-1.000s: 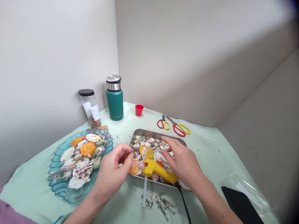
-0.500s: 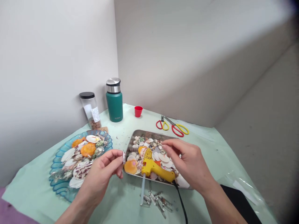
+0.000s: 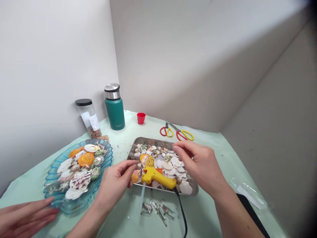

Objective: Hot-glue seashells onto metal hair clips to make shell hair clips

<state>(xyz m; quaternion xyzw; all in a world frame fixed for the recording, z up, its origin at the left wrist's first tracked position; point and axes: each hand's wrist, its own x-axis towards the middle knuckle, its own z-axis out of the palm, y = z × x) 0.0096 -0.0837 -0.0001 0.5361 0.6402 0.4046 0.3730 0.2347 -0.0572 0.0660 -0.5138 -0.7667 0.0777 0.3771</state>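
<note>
My left hand is in front of the left end of the metal tray, thumb and index finger close together. Whatever is in that pinch is hidden. Over the tray's right side, my right hand is curled with thumb and index nearly meeting; I cannot make out anything between them. A yellow glue gun with a clear glue stick lies on the shells in the tray. Several metal clips lie in front of it on the green cloth.
Another person's hand is by the blue plate of shells at left. Behind stand a lidded jar, a green flask and a red cup. Two scissors lie at the back; a black cord runs forward.
The view has shifted, moving the scene left. A small whitish patterned piece that showed at my left fingertips is out of sight. Another person's hand has come in at lower left.
</note>
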